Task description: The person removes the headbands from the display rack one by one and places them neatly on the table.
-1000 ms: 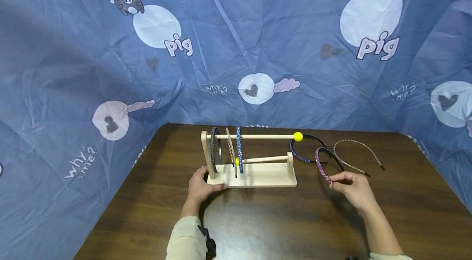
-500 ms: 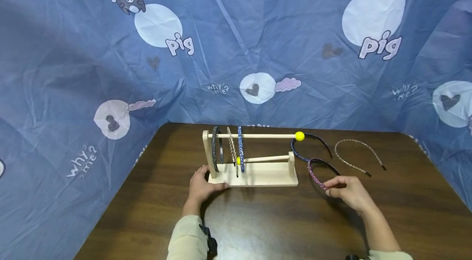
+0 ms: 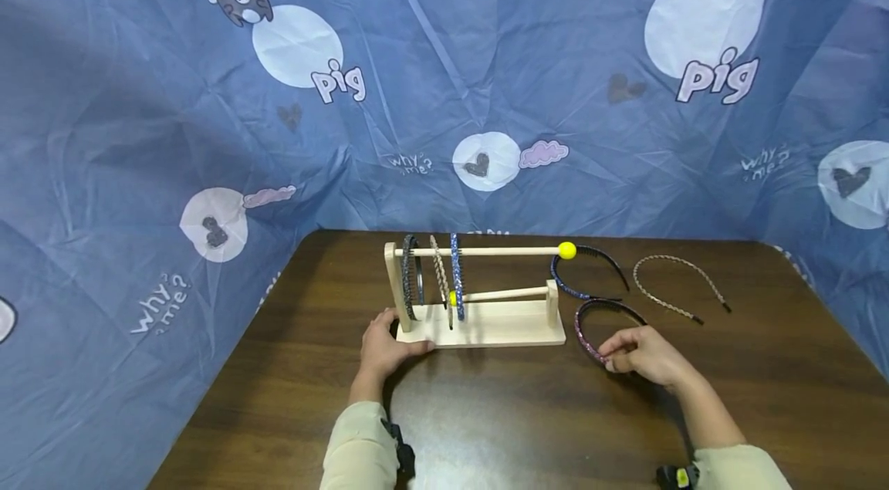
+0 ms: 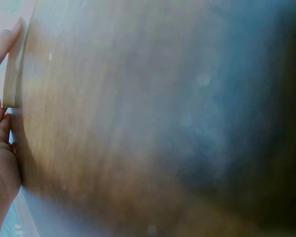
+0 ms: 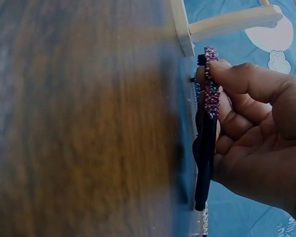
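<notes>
My left hand [image 3: 381, 347] grips the left end of a pale wooden headband stand [image 3: 514, 324], thumb along the front edge of its base. On the stand's upper rod hang a dark glittery headband [image 3: 410, 285], a braided beige headband [image 3: 441, 274] and a blue glitter headband [image 3: 457, 282]. Right of the stand, my right hand [image 3: 642, 355] pinches a pink glitter headband [image 3: 585, 337] between thumb and fingers, low over the table. In the right wrist view the thumb [image 5: 237, 76] presses on the pink glitter, and the black end of the band points down.
Behind the right hand lie a second blue headband [image 3: 568, 288] and a second braided beige one [image 3: 656, 299] on the brown wooden table [image 3: 500, 413]. Yellow balls cap the stand's upper rod [image 3: 514, 251] and lower rod [image 3: 503, 294]. A blue printed cloth [image 3: 389, 89] hangs behind.
My right hand has moved left and slightly lower with the pink headband, which has tilted flatter and come nearer the stand. The left hand keeps its hold on the stand.
</notes>
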### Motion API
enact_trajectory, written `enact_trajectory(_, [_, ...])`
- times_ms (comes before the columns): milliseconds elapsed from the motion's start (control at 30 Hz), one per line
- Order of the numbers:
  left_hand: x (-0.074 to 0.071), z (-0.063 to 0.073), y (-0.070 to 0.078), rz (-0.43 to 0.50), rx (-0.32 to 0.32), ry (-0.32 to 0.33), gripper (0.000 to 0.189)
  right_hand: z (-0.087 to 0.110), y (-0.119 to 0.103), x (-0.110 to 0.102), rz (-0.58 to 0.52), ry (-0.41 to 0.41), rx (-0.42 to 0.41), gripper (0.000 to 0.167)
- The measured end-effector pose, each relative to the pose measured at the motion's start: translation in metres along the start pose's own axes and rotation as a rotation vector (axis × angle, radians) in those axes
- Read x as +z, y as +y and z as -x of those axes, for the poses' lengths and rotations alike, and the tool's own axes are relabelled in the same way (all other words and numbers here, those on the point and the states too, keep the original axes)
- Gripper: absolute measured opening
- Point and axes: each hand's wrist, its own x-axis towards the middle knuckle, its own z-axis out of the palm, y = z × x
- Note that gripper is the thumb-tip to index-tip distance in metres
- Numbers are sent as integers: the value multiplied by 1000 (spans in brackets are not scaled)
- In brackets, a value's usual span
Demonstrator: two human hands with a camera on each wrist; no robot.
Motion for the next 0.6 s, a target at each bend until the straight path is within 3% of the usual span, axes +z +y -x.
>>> enact_trajectory(200, [1,-1,-1,-1,-19,-4,81,-7,4,0,-20,-72,8,25])
enact_trajectory(600, [0,-2,1,2,-8,0,82,-11,4,-2,-34,-114,-6,26])
